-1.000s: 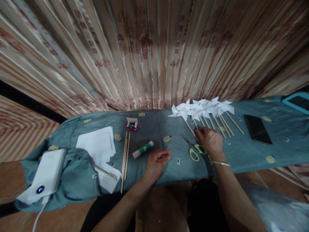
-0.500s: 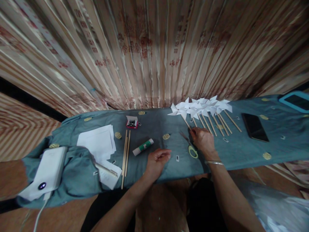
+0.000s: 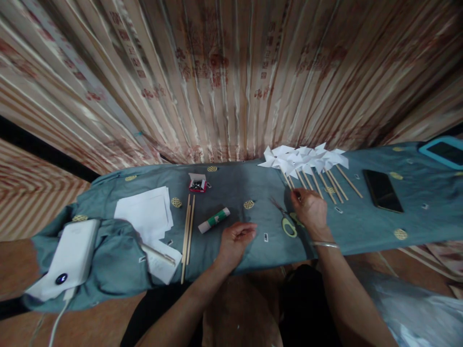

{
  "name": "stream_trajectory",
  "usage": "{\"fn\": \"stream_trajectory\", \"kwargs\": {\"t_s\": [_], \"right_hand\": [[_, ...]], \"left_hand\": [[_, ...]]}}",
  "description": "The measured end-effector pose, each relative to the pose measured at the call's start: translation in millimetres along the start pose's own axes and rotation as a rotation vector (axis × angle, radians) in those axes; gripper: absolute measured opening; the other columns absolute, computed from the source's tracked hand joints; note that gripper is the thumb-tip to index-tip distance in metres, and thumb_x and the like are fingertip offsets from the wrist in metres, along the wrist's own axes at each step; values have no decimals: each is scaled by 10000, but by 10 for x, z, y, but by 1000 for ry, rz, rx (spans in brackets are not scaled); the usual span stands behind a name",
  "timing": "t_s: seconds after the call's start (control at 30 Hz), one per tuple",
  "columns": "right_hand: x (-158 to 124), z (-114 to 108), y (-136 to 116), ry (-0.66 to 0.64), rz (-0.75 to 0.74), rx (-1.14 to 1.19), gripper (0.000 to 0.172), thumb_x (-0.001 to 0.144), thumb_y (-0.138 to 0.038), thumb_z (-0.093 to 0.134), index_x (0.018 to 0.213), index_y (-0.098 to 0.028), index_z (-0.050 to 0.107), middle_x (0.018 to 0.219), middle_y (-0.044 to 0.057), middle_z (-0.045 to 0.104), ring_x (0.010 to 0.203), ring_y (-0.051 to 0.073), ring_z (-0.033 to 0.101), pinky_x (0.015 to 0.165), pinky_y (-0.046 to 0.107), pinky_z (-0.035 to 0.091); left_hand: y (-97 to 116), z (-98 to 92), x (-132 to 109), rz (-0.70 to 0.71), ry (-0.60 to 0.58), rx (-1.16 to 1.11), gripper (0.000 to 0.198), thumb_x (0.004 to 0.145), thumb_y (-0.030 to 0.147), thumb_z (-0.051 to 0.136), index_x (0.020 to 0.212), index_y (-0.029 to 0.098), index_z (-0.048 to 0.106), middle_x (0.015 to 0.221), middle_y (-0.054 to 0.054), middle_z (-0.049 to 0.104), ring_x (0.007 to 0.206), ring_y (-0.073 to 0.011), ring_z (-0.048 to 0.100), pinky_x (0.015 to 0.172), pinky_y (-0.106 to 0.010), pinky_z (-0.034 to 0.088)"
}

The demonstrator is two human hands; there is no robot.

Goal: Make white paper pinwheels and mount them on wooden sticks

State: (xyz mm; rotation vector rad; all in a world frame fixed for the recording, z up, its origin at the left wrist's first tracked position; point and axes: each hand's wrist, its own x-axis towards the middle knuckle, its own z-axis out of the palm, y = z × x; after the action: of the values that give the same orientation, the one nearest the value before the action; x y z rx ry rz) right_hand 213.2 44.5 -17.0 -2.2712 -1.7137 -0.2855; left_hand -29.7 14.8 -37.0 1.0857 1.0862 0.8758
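Note:
My right hand [image 3: 310, 211] pinches the lower end of a wooden stick that carries a white paper pinwheel [image 3: 275, 158], the leftmost in a row of several pinwheels [image 3: 314, 161] lying on the blue cloth [image 3: 231, 185]. Green-handled scissors [image 3: 285, 221] lie just left of that hand. My left hand [image 3: 235, 240] rests on the cloth near the front edge with its fingers curled loosely and nothing visible in them. A glue stick [image 3: 214, 220] lies to its upper left.
Bare wooden sticks [image 3: 188, 226], white paper sheets [image 3: 144, 214] and a small red box of pins [image 3: 197, 183] lie left of centre. A white power bank [image 3: 70, 255] with a cable sits far left. A dark phone [image 3: 382, 191] and a teal tablet [image 3: 443, 150] lie at the right. Striped curtains hang behind.
My right hand has pushed the leftmost pinwheel's stick rightward, closing it up against the row. My left hand has stayed put.

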Motion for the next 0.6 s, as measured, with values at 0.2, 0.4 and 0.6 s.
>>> {"fn": "stream_trajectory", "kwargs": {"t_s": [0.2, 0.4, 0.6], "right_hand": [[7, 57, 22, -35, 36, -47, 282, 934, -288, 465, 911, -155, 712, 785, 127, 723, 726, 225, 612, 637, 309, 344], [2, -17, 6, -66, 62, -36, 297, 947, -332, 487, 976, -138, 710, 864, 147, 742, 785, 247, 634, 646, 306, 362], [-150, -114, -107, 2, -33, 44, 328, 954, -303, 445, 1030, -110, 698, 923, 166, 739, 856, 267, 645, 737, 324, 415]], "left_hand": [[-10, 13, 8, -1, -3, 2, 189, 687, 245, 728, 858, 186, 785, 799, -42, 716, 737, -150, 644, 707, -244, 515], [5, 31, -26, -8, -11, -25, 191, 678, 255, 730, 848, 188, 786, 807, -46, 716, 741, -151, 634, 702, -246, 506], [159, 38, -238, 29, -43, -38, 176, 696, 300, 733, 815, 179, 780, 772, -46, 691, 681, -135, 582, 639, -243, 466]]}}
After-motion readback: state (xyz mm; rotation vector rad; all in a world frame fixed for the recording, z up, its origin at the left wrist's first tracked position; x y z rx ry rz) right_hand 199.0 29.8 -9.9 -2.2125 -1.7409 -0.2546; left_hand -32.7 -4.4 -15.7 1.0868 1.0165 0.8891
